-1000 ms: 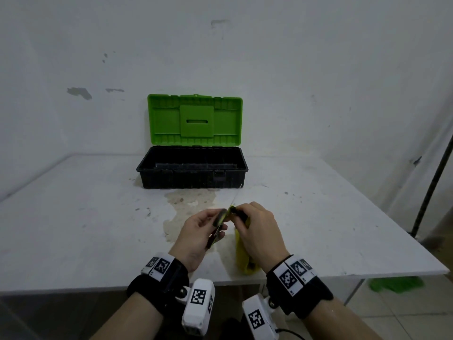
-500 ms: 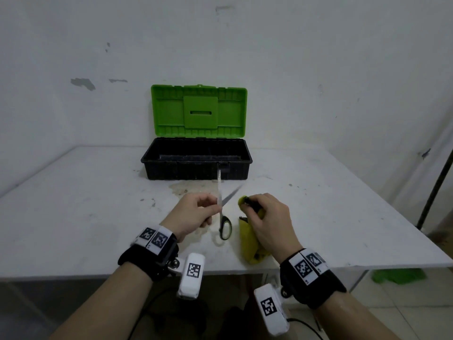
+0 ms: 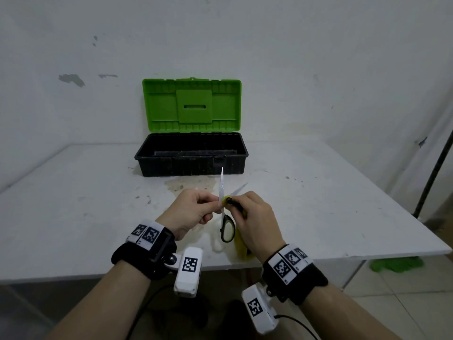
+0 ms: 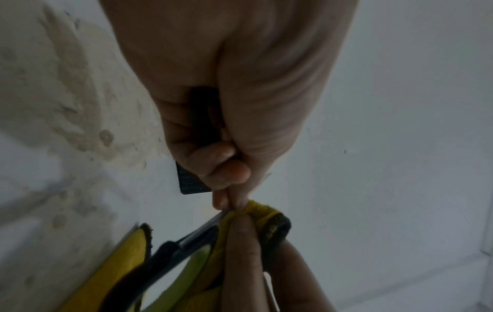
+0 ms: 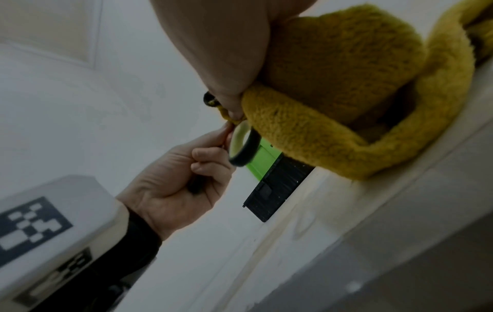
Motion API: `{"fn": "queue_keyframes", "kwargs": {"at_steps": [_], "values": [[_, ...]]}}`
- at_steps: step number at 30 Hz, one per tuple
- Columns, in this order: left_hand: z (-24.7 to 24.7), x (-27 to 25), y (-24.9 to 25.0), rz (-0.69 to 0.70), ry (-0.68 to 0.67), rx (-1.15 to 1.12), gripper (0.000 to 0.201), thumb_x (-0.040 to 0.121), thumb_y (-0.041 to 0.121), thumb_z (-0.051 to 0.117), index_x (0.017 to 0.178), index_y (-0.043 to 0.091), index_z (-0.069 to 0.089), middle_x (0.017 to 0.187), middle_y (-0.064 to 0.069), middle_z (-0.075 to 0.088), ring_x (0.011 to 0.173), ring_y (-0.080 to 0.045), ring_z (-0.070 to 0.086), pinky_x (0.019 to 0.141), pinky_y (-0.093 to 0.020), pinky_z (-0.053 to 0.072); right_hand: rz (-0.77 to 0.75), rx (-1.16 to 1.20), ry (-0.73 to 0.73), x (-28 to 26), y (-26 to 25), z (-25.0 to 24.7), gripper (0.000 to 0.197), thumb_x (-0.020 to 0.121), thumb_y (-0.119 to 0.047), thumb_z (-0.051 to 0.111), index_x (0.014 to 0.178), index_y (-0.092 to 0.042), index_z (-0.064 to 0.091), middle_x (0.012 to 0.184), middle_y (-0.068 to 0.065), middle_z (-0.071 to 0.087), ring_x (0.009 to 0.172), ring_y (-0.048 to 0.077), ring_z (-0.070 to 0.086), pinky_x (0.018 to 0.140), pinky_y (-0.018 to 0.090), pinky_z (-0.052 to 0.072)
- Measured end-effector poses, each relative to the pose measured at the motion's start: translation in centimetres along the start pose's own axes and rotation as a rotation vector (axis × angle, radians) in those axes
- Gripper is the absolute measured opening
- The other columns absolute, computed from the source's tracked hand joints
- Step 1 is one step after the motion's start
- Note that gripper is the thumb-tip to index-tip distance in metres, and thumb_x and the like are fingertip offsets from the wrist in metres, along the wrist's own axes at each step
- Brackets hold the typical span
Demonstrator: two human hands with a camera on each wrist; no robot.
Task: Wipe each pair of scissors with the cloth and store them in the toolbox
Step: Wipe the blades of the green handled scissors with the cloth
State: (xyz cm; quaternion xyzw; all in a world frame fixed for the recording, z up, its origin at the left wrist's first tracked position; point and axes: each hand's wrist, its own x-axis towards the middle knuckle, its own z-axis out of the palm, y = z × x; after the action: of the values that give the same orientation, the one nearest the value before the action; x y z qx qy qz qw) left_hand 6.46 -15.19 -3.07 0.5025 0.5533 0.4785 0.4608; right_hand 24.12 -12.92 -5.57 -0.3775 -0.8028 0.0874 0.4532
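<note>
An open pair of scissors [image 3: 222, 185] with a black and green handle loop [image 3: 228, 230] stands blades-up over the white table [image 3: 85, 217]. My left hand [image 3: 217, 201] pinches one blade just above the pivot. My right hand [image 3: 232, 203] grips a yellow cloth [image 3: 241, 252] and presses a fold of it against the pivot, with the other black handle against its fingers. The left wrist view has the left fingertips [image 4: 226, 200] meeting the cloth [image 4: 262, 209] at the blade. In the right wrist view the cloth [image 5: 346, 101] fills the top right. The black toolbox [image 3: 191, 165] stands open behind, its inside mostly hidden.
The toolbox's green lid [image 3: 192, 105] leans back against the white wall. A brownish stain [image 3: 188, 186] marks the table in front of the box. Right of the table a dark pole [image 3: 434, 173] rises from the floor, and a green cloth-like heap [image 3: 394, 263] lies there.
The scissors went from held between both hands to open with blades up. My right hand has since brought the cloth up against the pivot, closing the gap to my left hand.
</note>
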Motion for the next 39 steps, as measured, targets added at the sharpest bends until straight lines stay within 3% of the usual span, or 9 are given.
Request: {"fn": "queue_keyframes", "kwargs": {"at_steps": [4, 7, 11, 14, 21, 25, 28, 34, 39], "values": [[-0.4, 0.1, -0.3, -0.026, 0.001, -0.022, 0.013, 0.088, 0.007, 0.071, 0.095, -0.004, 0.073, 0.073, -0.007, 0.068, 0.049, -0.008, 0.047, 0.046, -0.017, 0.038, 0.137, -0.007, 0.039, 1.5, 1.0, -1.2, 0.013, 0.094, -0.027, 0.063, 0.099, -0.019, 0.072, 0.085, -0.008, 0.059, 0.074, 0.005, 0.052, 0.066, 0.013, 0.042], [-0.4, 0.1, -0.7, -0.056, 0.012, -0.018, 0.013, 0.089, 0.007, 0.071, 0.096, -0.004, 0.072, 0.076, -0.009, 0.069, 0.049, -0.007, 0.046, 0.045, -0.016, 0.038, 0.226, -0.013, 0.076, 2.6, 1.7, -2.4, 0.015, 0.095, -0.028, 0.061, 0.097, -0.018, 0.071, 0.084, -0.007, 0.061, 0.075, 0.005, 0.053, 0.068, 0.018, 0.044], [-0.1, 0.2, -0.9, -0.062, 0.020, -0.029, 0.011, 0.090, 0.006, 0.069, 0.096, -0.003, 0.071, 0.079, -0.012, 0.068, 0.049, -0.007, 0.046, 0.045, -0.016, 0.038, 0.094, -0.002, -0.010, 1.6, 0.3, -1.7, 0.013, 0.094, -0.029, 0.062, 0.097, -0.020, 0.071, 0.085, -0.010, 0.059, 0.075, 0.003, 0.053, 0.068, 0.012, 0.042], [0.3, 0.0, -0.8, -0.035, -0.018, -0.020, 0.014, 0.089, 0.007, 0.071, 0.097, -0.005, 0.072, 0.076, -0.011, 0.067, 0.050, -0.009, 0.045, 0.046, -0.017, 0.037, 0.046, -0.014, -0.086, 0.7, 0.0, -0.4, 0.013, 0.093, -0.030, 0.062, 0.098, -0.021, 0.070, 0.086, -0.009, 0.058, 0.075, 0.006, 0.055, 0.068, 0.024, 0.049], [-0.4, -0.3, -0.8, -0.024, 0.011, 0.032, 0.008, 0.089, 0.000, 0.068, 0.093, -0.005, 0.071, 0.071, -0.008, 0.065, 0.047, -0.008, 0.045, 0.045, -0.018, 0.037, 0.243, -0.053, 0.049, 3.3, 2.3, -2.1, 0.018, 0.095, -0.031, 0.059, 0.096, -0.016, 0.071, 0.085, -0.002, 0.062, 0.078, 0.014, 0.056, 0.070, 0.026, 0.046], [-0.2, -0.2, -0.5, -0.006, 0.020, 0.035, 0.008, 0.089, 0.001, 0.069, 0.093, -0.005, 0.072, 0.070, -0.007, 0.066, 0.048, -0.009, 0.045, 0.046, -0.019, 0.037, 0.139, -0.033, -0.019, 2.3, 0.2, -1.5, 0.016, 0.094, -0.031, 0.060, 0.094, -0.018, 0.070, 0.084, -0.005, 0.061, 0.075, 0.008, 0.053, 0.064, 0.013, 0.039], [0.1, -0.2, -0.3, 0.025, 0.007, 0.093, 0.008, 0.088, 0.003, 0.070, 0.092, -0.003, 0.072, 0.071, -0.010, 0.066, 0.051, -0.012, 0.046, 0.047, -0.019, 0.039, 0.099, -0.038, -0.080, 1.4, -0.4, -0.4, 0.017, 0.094, -0.031, 0.059, 0.092, -0.018, 0.070, 0.082, -0.005, 0.059, 0.074, 0.010, 0.053, 0.065, 0.020, 0.043], [-0.6, -0.4, -0.8, 0.002, 0.010, 0.169, 0.006, 0.088, 0.003, 0.070, 0.083, 0.003, 0.073, 0.061, -0.004, 0.061, 0.049, -0.009, 0.047, 0.049, -0.020, 0.041, 0.378, -0.028, -0.051, 3.7, 2.4, -2.3, 0.024, 0.093, -0.033, 0.059, 0.081, -0.014, 0.069, 0.071, -0.001, 0.063, 0.066, 0.017, 0.058, 0.062, 0.037, 0.052], [-0.1, -0.3, -0.7, 0.005, 0.024, 0.156, 0.005, 0.089, 0.005, 0.069, 0.088, 0.002, 0.073, 0.061, -0.002, 0.062, 0.050, -0.010, 0.048, 0.049, -0.019, 0.041, 0.172, -0.053, -0.078, 2.4, 0.5, -1.4, 0.017, 0.094, -0.034, 0.058, 0.092, -0.020, 0.068, 0.083, -0.007, 0.061, 0.076, 0.008, 0.053, 0.065, 0.014, 0.039]]}}
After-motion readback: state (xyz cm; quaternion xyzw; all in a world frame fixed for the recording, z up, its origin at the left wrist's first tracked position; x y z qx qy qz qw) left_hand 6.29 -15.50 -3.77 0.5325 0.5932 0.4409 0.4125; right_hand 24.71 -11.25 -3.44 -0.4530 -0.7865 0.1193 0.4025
